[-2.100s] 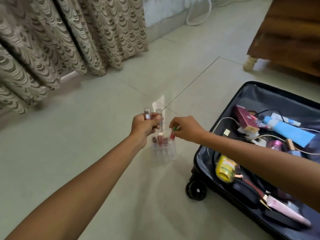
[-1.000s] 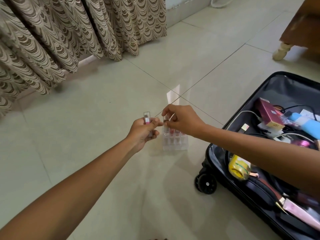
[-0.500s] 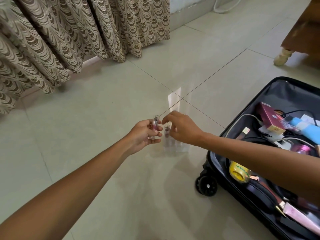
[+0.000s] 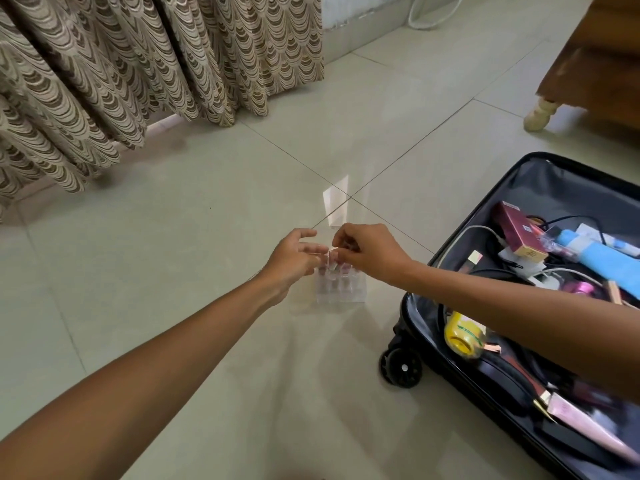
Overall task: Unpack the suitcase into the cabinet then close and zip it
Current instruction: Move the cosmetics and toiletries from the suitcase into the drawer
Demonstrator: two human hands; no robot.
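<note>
One black suitcase [image 4: 540,403] | lid open | packed with toiletries

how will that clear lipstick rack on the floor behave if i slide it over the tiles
The clear rack looks like thin rigid plastic, so probably light and stiff. On glossy tiles it should slide easily. The upright tubes make it top-heavy, so it may tip.

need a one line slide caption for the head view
Both hands, left hand and right hand, meet over a clear organizer on the tiled floor beside an open, still-packed suitcase.
</note>
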